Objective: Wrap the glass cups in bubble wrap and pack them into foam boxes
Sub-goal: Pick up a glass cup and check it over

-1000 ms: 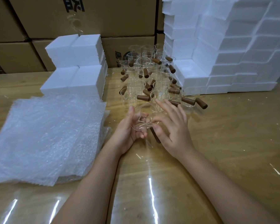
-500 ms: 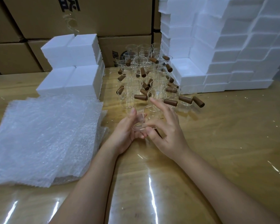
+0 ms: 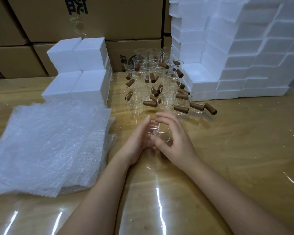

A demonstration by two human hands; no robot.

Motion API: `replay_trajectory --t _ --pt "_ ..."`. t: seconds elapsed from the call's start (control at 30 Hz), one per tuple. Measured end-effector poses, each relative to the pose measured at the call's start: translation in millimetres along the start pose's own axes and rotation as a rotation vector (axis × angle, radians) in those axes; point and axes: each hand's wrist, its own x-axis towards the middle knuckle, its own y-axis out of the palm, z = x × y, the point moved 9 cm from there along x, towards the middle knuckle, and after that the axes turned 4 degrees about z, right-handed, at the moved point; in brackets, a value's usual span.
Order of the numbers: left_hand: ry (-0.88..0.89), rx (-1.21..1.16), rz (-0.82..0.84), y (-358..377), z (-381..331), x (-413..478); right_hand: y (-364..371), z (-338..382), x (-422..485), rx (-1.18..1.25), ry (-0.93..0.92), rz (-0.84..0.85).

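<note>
Your left hand (image 3: 137, 139) and right hand (image 3: 176, 138) meet at the centre of the frame, fingers curled around one clear glass cup (image 3: 160, 133) clasped between them, low over the glossy wooden table (image 3: 236, 150). Just above stands a cluster of glass cups (image 3: 159, 92) (brown handles pointing every way). Bubble wrap sheets (image 3: 49, 146) lie stacked at left. White foam boxes (image 3: 81, 72) sit upper left, a taller foam wall (image 3: 244, 48) upper right, and cardboard cartons (image 3: 109, 19) behind.
</note>
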Motion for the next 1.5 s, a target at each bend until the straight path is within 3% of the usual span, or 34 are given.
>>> replay_trajectory --t 0.2,0.3,0.53,0.7,1.0,1.1,1.33,1.5 --pt "0.073 -0.204 -0.098 4 -5 4 -2 -14 -3 0.157 0.098 -0.073" --pt "0.133 -0.178 -0.196 4 -10 3 1 -21 -2 0.098 0.160 -0.049" --pt "0.216 0.428 -0.288 16 -24 -5 5 -50 -8 0.204 0.397 -0.072" --pt "0.415 0.753 -0.181 43 -36 -11 4 -77 -11 0.527 0.639 -0.155" --pt "0.682 1.139 -0.061 62 -45 -24 6 -100 -18 0.943 0.832 -0.233" --pt "0.677 1.127 -0.095 55 -45 -22 3 -100 -15 1.015 0.808 -0.250" --pt "0.526 0.926 -0.174 41 -32 -10 3 -98 -10 0.699 0.687 -0.158" --pt "0.559 0.689 -0.205 29 -34 -12 13 -80 -11 0.605 0.623 -0.028"
